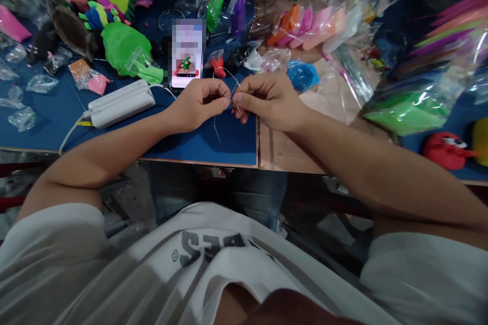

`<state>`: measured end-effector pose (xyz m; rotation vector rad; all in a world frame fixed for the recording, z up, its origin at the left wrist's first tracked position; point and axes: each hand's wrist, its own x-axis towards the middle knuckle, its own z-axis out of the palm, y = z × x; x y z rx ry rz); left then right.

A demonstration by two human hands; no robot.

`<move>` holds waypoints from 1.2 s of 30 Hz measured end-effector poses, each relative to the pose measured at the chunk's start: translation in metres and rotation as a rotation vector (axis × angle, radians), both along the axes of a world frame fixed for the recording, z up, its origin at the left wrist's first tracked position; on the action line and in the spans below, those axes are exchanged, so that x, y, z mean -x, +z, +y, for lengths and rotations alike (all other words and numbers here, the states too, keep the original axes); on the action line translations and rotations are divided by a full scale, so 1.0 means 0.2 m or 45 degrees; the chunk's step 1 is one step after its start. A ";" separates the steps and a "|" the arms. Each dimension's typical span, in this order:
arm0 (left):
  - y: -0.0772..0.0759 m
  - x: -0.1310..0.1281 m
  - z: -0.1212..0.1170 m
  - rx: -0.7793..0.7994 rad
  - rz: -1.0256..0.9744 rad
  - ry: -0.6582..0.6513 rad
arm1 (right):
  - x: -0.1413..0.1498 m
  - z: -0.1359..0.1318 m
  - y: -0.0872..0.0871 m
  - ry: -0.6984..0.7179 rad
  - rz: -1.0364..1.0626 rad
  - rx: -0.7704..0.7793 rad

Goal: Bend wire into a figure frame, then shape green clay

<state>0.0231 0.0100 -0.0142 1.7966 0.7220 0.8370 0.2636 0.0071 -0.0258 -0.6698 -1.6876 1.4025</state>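
White shirt [190,284] nearest, both hands [276,104] pinch a thin wire [217,131], looped away, its tail pointing toward the shirt.

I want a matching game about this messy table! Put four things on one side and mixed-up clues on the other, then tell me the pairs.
Things:
1. thin, pale, wire-like strand
2. upright-screened phone picture: rectangular phone with a bright screen
3. white, box-shaped block with a cord
4. round red figure with white eyes

Clues:
A. on the blue surface, beside the left forearm
B. next to something yellow, at the right
C. pinched by the left hand and right hand
D. lit up, showing a small green figure

Pairs: 1-C, 2-D, 3-A, 4-B
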 end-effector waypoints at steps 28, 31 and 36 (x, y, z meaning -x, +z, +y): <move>0.03 -0.01 -0.03 -0.170 0.342 0.310 | 0.02 -0.03 -0.01 -0.232 -0.273 -0.313; 0.02 -0.01 -0.03 -0.180 0.319 0.315 | 0.02 -0.03 0.00 -0.253 -0.263 -0.279; 0.00 -0.01 -0.04 -0.178 0.240 0.289 | 0.03 -0.04 -0.01 -0.320 -0.292 -0.374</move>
